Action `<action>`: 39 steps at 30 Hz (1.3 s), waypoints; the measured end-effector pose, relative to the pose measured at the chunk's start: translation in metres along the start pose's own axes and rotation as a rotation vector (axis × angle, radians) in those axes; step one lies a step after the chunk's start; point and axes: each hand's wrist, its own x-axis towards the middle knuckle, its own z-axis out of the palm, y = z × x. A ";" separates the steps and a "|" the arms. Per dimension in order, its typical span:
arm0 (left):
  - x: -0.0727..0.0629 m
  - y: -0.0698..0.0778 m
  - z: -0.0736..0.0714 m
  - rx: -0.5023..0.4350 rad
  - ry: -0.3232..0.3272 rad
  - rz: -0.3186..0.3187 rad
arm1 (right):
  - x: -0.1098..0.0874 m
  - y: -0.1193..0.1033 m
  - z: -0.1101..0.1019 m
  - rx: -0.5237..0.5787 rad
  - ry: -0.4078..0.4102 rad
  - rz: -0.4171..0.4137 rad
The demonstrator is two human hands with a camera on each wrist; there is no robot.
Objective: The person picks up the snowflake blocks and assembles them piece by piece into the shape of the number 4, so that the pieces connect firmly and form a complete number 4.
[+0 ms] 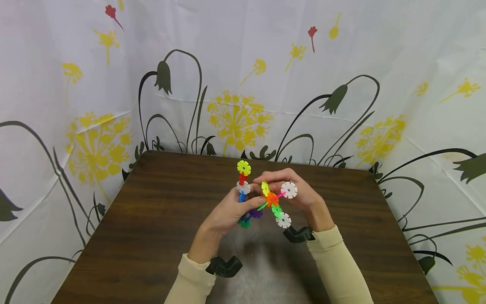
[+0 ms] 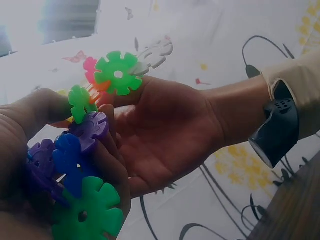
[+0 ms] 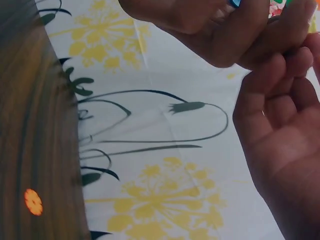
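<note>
Both hands hold a structure of slotted plastic snowflake discs above the table. My left hand (image 1: 227,211) grips its left part, thumb on top, around a blue disc (image 2: 76,162), a purple disc (image 2: 90,131) and a green disc (image 2: 90,210). Upward from that hand run a white disc (image 1: 243,188), a red disc (image 1: 243,178) and a yellow disc (image 1: 244,168). My right hand (image 1: 306,195) pinches the far side near another yellow disc (image 1: 265,188), its fingertips against the left fingers. At the joined middle sits an orange disc (image 1: 271,199), with pink, green and white discs branching off.
A dark wooden table (image 1: 152,219) lies beneath the hands. In the right wrist view a loose orange disc (image 3: 33,201) rests on it. A white floral-print curtain (image 1: 235,63) surrounds the table's back and sides. Each wrist carries a black camera mount (image 1: 225,267).
</note>
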 end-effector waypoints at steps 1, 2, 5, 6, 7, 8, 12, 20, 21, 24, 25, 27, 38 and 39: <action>0.000 0.000 0.000 -0.014 -0.004 0.002 | 0.000 -0.001 -0.001 -0.007 -0.030 -0.003; 0.001 -0.001 0.000 -0.029 -0.005 0.005 | 0.000 -0.002 -0.001 -0.017 -0.058 -0.003; 0.001 -0.002 -0.001 -0.102 -0.012 0.009 | -0.002 -0.007 -0.002 -0.064 -0.112 0.017; 0.001 -0.002 -0.001 -0.127 -0.018 0.009 | -0.004 -0.010 -0.002 -0.083 -0.120 0.027; 0.001 -0.002 -0.001 -0.147 -0.024 0.010 | -0.005 -0.012 -0.001 -0.113 -0.116 0.039; 0.001 -0.003 -0.001 -0.168 -0.030 0.008 | -0.005 -0.015 0.000 -0.151 -0.106 0.053; 0.001 -0.004 -0.001 -0.216 -0.049 0.018 | -0.005 -0.022 0.004 -0.290 -0.058 0.083; 0.001 -0.001 0.001 -0.259 -0.074 0.021 | -0.004 -0.025 0.010 -0.379 -0.010 0.017; 0.001 0.000 0.000 -0.249 -0.060 0.025 | -0.004 -0.025 0.010 -0.365 0.000 0.020; -0.004 0.008 -0.008 -0.161 0.033 0.056 | -0.004 -0.023 0.007 -0.294 0.033 0.063; -0.007 0.012 -0.012 -0.119 0.087 0.069 | -0.004 -0.020 0.005 -0.257 0.053 0.074; -0.017 0.018 -0.025 -0.028 0.202 0.082 | -0.003 -0.006 -0.004 -0.209 0.114 0.101; -0.071 0.038 -0.083 0.055 0.586 0.217 | 0.014 0.157 -0.026 -0.579 0.448 0.578; -0.073 0.039 -0.084 0.054 0.601 0.219 | 0.017 0.166 -0.023 -0.617 0.441 0.614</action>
